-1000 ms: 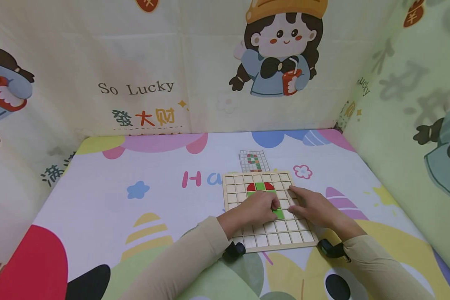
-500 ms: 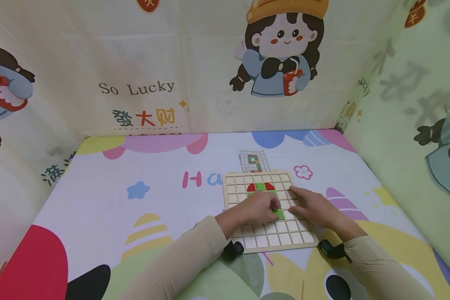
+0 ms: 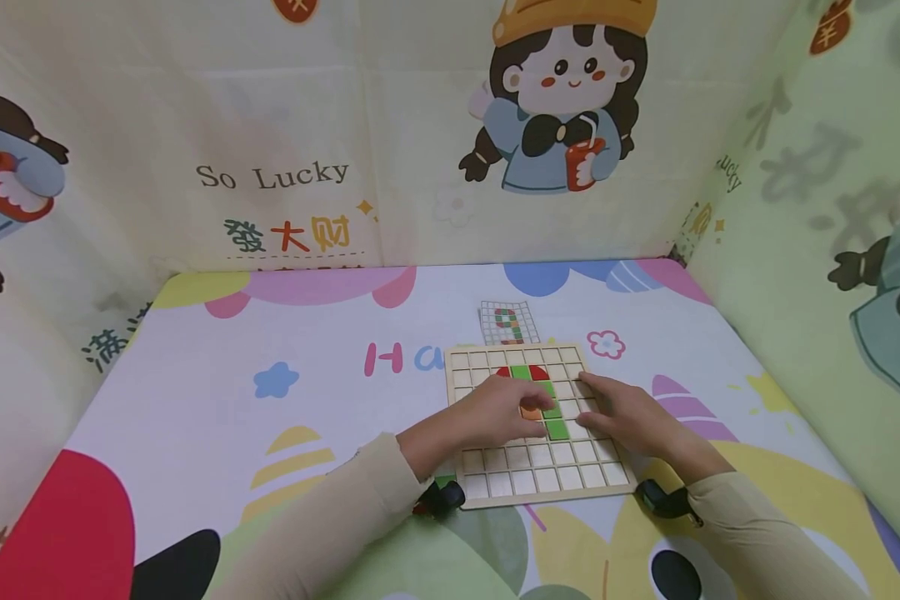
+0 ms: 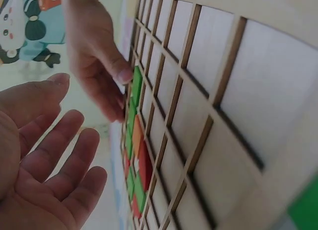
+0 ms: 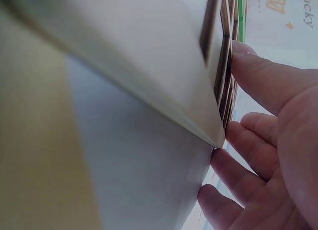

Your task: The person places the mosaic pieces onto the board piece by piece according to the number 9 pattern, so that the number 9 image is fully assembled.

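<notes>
A wooden grid board [image 3: 540,479] lies on the table, several of its cells filled with coloured tiles. Green tiles [image 3: 557,429] run down one column, an orange tile [image 3: 530,413] beside them and a red rounded tile [image 3: 540,372] at the top. Over the board hovers my left hand [image 3: 487,412], fingers loosely bent; in the left wrist view that hand [image 4: 49,165] holds nothing. At the board's right edge rests my right hand [image 3: 641,417], the thumb on the grid. In the right wrist view its fingers [image 5: 243,175] touch the edge, fairly straight.
Behind the board lies a small grid card [image 3: 510,322] with a coloured pattern. A green piece [image 3: 444,481] shows partly beside the board's near left corner, under the left wrist. A printed cloth [image 3: 195,367] covers the table, and printed curtains [image 3: 412,125] hang around it.
My left hand has drawn back to the left and its fingers have spread, uncovering the green column and the orange tile. The right hand and the board stay put.
</notes>
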Available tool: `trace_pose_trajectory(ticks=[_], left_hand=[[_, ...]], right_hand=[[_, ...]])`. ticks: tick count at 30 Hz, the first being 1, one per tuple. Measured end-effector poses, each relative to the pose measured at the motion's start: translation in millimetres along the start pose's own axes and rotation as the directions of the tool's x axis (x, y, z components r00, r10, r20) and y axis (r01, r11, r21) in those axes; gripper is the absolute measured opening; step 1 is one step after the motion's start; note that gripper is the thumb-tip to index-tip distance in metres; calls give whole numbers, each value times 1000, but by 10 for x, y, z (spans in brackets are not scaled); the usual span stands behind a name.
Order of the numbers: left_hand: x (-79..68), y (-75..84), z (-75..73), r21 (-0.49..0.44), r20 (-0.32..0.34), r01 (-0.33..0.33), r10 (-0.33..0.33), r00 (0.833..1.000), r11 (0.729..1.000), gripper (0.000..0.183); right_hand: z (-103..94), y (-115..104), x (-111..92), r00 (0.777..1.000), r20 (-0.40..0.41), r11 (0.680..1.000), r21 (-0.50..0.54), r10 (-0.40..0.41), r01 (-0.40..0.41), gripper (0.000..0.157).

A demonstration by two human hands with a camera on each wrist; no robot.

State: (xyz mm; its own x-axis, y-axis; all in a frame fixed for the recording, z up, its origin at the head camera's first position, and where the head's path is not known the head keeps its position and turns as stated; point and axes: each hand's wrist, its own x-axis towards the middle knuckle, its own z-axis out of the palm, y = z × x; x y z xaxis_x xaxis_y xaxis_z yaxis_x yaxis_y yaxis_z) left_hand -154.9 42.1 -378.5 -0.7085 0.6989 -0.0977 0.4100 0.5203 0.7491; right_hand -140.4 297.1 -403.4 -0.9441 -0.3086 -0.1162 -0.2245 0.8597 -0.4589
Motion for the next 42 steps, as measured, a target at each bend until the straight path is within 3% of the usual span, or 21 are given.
trace_pose_trajectory(ticks=[9,20,29,34,42], left_hand=[[-238,-42,-154,71,-11,-8,8,1000,997,50],[-595,-268,-362,4,-85,64,-63,994,998,47],[-840,-432,-442,-15,-112,82,-83,990,997,44],[-970,-520,-448,-9,-115,129,-129,985,992,40],[-1180,-661,-441,-32,-122,148,-150,981,989,38]], right_hand=[[-3,8,-25,1000,-1,1000,3,-6,6,75],[17,23,-13,1000,1,1000,-3,-11,11,74],[10,-17,-8,1000,1,1000,1,-9,9,73],[16,-31,-10,1000,5,1000,-2,-7,7,74],[23,-10,-8,1000,2,1000,-3,-8,8,74]])
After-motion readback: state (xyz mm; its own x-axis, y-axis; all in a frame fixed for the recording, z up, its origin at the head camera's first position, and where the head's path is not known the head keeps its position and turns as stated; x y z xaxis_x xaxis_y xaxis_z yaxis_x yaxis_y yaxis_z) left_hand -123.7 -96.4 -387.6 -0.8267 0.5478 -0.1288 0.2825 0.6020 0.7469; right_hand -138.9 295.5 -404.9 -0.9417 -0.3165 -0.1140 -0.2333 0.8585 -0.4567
